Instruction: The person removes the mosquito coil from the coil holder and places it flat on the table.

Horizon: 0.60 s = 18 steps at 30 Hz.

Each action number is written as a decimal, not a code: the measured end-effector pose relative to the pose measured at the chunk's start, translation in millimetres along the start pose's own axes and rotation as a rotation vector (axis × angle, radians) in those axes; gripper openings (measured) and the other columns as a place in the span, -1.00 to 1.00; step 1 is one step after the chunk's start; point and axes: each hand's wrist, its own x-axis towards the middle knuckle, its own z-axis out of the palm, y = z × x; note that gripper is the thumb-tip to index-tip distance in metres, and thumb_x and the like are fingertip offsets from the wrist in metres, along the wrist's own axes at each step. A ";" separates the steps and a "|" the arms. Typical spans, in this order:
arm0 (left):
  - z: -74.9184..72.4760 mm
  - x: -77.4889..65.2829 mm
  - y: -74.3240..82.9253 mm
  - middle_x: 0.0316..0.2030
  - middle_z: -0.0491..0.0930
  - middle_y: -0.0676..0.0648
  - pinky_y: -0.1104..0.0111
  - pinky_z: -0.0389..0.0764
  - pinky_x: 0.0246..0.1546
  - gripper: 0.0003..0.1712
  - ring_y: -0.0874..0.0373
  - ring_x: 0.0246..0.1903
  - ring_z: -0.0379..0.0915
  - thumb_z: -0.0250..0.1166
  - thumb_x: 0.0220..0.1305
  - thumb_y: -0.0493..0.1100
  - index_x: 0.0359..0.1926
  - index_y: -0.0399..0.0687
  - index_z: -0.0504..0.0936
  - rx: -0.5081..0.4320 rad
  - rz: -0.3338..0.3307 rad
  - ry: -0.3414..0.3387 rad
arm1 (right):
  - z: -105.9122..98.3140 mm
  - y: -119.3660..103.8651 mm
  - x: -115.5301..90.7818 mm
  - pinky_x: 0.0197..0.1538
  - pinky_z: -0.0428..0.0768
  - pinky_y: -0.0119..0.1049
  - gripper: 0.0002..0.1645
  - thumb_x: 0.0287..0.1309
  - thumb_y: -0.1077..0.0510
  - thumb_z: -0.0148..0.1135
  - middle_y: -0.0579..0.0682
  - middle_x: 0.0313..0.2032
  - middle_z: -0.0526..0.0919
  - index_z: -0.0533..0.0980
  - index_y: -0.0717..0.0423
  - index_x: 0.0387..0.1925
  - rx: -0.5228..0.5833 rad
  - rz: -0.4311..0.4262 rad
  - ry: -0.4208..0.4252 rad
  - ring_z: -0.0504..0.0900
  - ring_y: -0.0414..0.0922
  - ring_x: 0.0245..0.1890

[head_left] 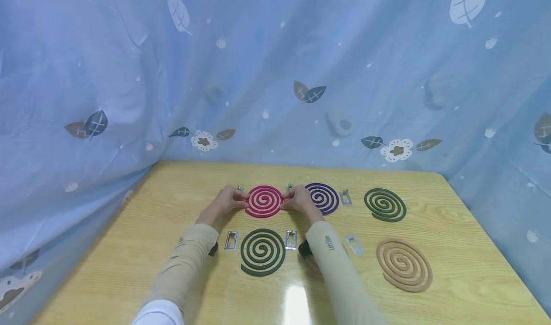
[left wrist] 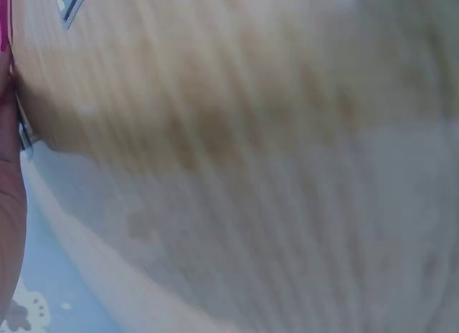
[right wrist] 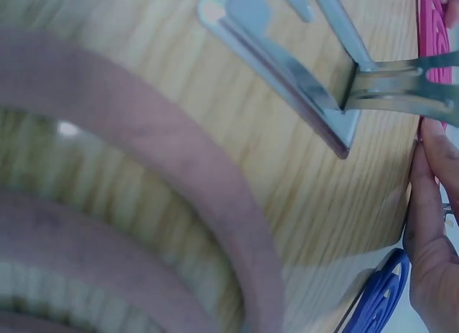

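At the table's far row lies a pink mosquito coil [head_left: 265, 200]. My left hand [head_left: 224, 200] pinches its left edge, and my right hand [head_left: 300, 200] pinches its right edge. A purple-blue coil [head_left: 320, 198] lies just right of my right hand, partly covered by it. Nearer to me, between my forearms, a dark green coil [head_left: 261, 251] rests flat. Small metal coil stands [head_left: 231, 240] lie about; one [right wrist: 287, 67] appears close up in the right wrist view, beside a brownish coil [right wrist: 208, 161] that my right forearm mostly hides from the head view.
On the right are another dark green coil [head_left: 385, 204] and a tan coil [head_left: 404, 265]. More metal stands [head_left: 291, 239] lie between the coils, one [head_left: 355, 244] right of my forearm. A blue leaf-patterned curtain [head_left: 267, 76] hangs behind the wooden table [head_left: 172, 191].
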 end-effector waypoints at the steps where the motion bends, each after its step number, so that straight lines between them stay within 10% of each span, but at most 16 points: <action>1: -0.2 -0.5 -1.1 -0.23 0.67 -0.29 0.16 0.59 0.06 -0.72 -0.11 -0.17 0.61 0.39 0.07 -0.41 -0.15 -0.43 0.64 0.001 -0.009 -0.001 | 0.8 0.0 0.8 -0.35 0.64 -0.47 -0.69 -0.18 0.39 0.49 0.01 -0.48 0.66 0.66 0.26 -0.28 0.004 0.004 -0.008 0.53 -0.21 -0.47; 14: -5.5 9.1 -6.4 -0.25 0.66 -0.29 0.18 0.63 -0.01 -0.73 -0.13 -0.17 0.60 0.36 0.08 -0.42 -0.14 -0.45 0.64 0.076 0.068 0.015 | -2.7 5.0 7.3 -0.30 0.60 -0.41 -0.68 -0.06 0.32 0.46 0.05 -0.37 0.67 0.64 0.28 -0.18 -0.046 -0.134 -0.012 0.57 -0.14 -0.36; 18: -4.9 1.6 -9.1 -0.22 0.63 -0.28 0.16 0.63 0.01 -0.70 -0.15 -0.13 0.59 0.33 0.12 -0.43 -0.09 -0.44 0.62 0.089 0.139 0.050 | -8.4 12.6 3.7 -0.21 0.63 -0.36 -0.64 0.04 0.37 0.36 0.18 -0.28 0.66 0.57 0.41 -0.08 0.087 -0.215 -0.059 0.61 -0.06 -0.27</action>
